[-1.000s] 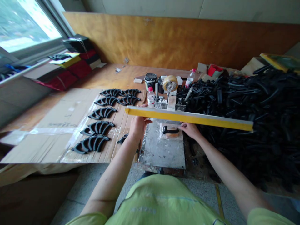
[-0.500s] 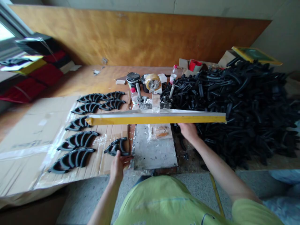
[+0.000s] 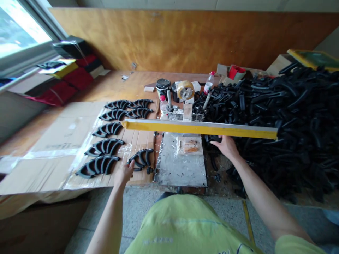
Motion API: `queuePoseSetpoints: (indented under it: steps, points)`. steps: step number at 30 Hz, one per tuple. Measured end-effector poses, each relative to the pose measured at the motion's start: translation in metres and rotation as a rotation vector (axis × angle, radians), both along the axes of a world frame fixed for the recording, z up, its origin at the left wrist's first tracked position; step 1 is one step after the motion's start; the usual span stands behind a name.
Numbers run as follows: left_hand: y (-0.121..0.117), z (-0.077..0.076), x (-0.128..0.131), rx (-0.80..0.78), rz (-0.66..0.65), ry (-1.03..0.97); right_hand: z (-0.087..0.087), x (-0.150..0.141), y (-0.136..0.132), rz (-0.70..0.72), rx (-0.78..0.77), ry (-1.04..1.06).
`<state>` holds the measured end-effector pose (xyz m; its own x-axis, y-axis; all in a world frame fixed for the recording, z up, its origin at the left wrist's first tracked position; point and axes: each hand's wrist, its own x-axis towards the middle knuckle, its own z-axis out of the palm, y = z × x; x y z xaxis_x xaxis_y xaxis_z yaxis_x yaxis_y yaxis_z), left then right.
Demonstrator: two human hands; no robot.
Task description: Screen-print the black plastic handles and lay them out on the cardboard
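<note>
**Insp. A:** Left of the metal plate [image 3: 182, 169], L hand [image 3: 124, 175] is down on the cardboard sheet [image 3: 53, 155], fingertips touching the nearest set of black curved pieces [image 3: 140, 158]. Fingers look loosely spread, not closed round anything.

**Insp. B:** R hand?

**Insp. A:** R hand [image 3: 225, 146] is at the plate's far right corner, under the yellow bar [image 3: 201, 128], at the edge of the black parts pile [image 3: 286, 116]. Fingers curl over a black piece [image 3: 213, 138]; can't tell if gripped or just touched.

**Insp. B:** On the plate?

**Insp. A:** Small wooden jig [image 3: 188, 147] on clear film, far end, nothing in it. Bar crosses above the plate's far edge.

**Insp. B:** Elsewhere?

**Insp. A:** More curved sets [image 3: 113, 128] in two rows on the cardboard, further left of plate. Beyond the plate: black tin [image 3: 162, 86], tape roll [image 3: 184, 90], small bottles [image 3: 163, 104].
</note>
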<state>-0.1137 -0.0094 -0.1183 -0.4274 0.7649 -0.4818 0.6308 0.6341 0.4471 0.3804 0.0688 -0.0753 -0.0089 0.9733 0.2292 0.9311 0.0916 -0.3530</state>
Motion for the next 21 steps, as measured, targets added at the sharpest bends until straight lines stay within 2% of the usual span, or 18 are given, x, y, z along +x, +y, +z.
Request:
queuePoseSetpoints:
  steps: [1,3,5,8,10,12,14,17,21]
  points:
    - [0.010,0.015,0.009,0.061,-0.030,-0.035,-0.003,-0.021,-0.003,0.129,0.009,0.040]
    - [0.032,0.047,0.035,0.304,-0.060,-0.216,-0.012,-0.059,-0.005,0.394,0.029,0.070]
    - [0.054,0.080,0.068,0.511,-0.036,-0.410,-0.019,-0.084,-0.005,0.562,0.057,0.075]
    - [0.076,0.124,0.112,0.746,0.002,-0.672,-0.023,-0.097,-0.003,0.580,0.112,0.172]
    - [0.083,0.145,0.133,0.871,0.042,-0.809,-0.024,-0.097,-0.001,0.538,0.152,0.246]
    - [0.085,0.158,0.145,0.954,0.082,-0.911,-0.025,-0.097,0.002,0.521,0.171,0.234]
    - [0.085,0.163,0.152,0.990,0.119,-0.964,-0.031,-0.099,0.006,0.540,0.152,0.157]
    - [0.084,0.163,0.155,0.991,0.160,-0.972,-0.043,-0.103,0.009,0.607,0.095,0.073]
    - [0.084,0.157,0.154,0.967,0.140,-0.962,-0.051,-0.108,0.007,0.643,0.068,0.026]
